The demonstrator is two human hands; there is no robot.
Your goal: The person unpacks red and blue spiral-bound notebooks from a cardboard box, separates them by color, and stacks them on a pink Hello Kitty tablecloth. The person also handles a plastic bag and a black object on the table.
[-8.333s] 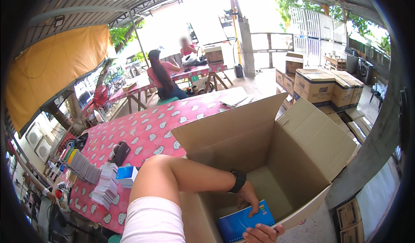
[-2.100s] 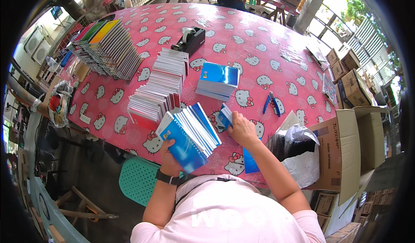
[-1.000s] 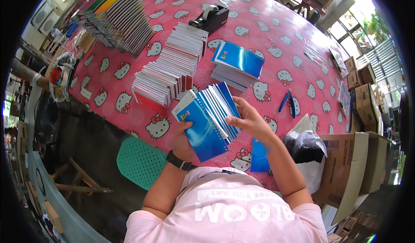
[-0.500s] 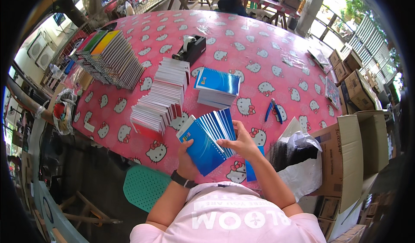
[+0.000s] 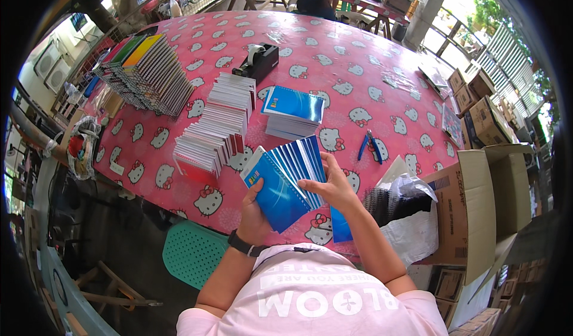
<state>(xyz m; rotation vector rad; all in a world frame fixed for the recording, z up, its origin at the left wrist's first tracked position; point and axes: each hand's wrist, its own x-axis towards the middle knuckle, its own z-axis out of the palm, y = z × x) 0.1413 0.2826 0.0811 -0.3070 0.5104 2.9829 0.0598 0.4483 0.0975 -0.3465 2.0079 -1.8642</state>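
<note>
Over the near edge of the table I hold a fanned bundle of blue-covered notebooks (image 5: 277, 198), with a row of punched holes along the cover's edge. My left hand (image 5: 255, 216) is closed on its left side, thumb on the front cover. At the fanned right side, my right hand (image 5: 335, 186) grips the splayed notebooks between thumb and fingers. Just beyond my hands stands a stack of blue notebooks (image 5: 292, 109). To its left runs a long leaning row of white page blocks with red covers (image 5: 212, 124). Another blue cover (image 5: 341, 224) lies partly hidden under my right forearm.
A tall pile of spiral notebooks (image 5: 149, 76) stands at the left. A black tape dispenser (image 5: 258, 62) sits mid-table, and blue-handled pliers (image 5: 370, 146) lie to the right. Black binding coils in plastic (image 5: 397, 201) adjoin an open cardboard box (image 5: 471, 216). A green stool (image 5: 194, 252) is below.
The view has shifted slightly. Both hands keep their hold on the blue notebooks, whose right side remains fanned out with a slightly altered spread.
</note>
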